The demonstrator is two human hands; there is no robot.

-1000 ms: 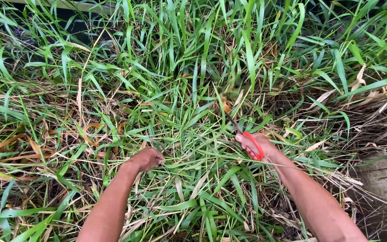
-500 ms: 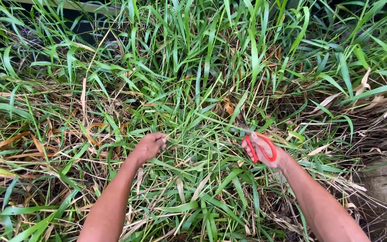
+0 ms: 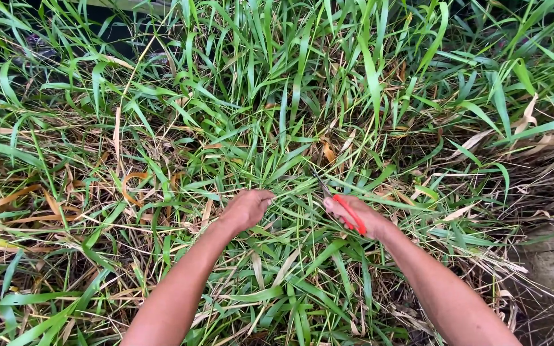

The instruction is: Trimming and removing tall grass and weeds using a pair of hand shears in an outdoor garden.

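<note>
Right hand (image 3: pixel 354 218) gripping scissors (image 3: pixel 347 213) — left hand (image 3: pixel 247 208) in grass (image 3: pixel 277 128)

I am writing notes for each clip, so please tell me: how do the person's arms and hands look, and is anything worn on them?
Both forearms are bare up to the frame edge: no sleeves, gloves, watch or bracelets show. The left hand and right hand show no rings that I can tell.

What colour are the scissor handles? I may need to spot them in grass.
Red, clearest in the head view: scissors in the right hand.
</note>
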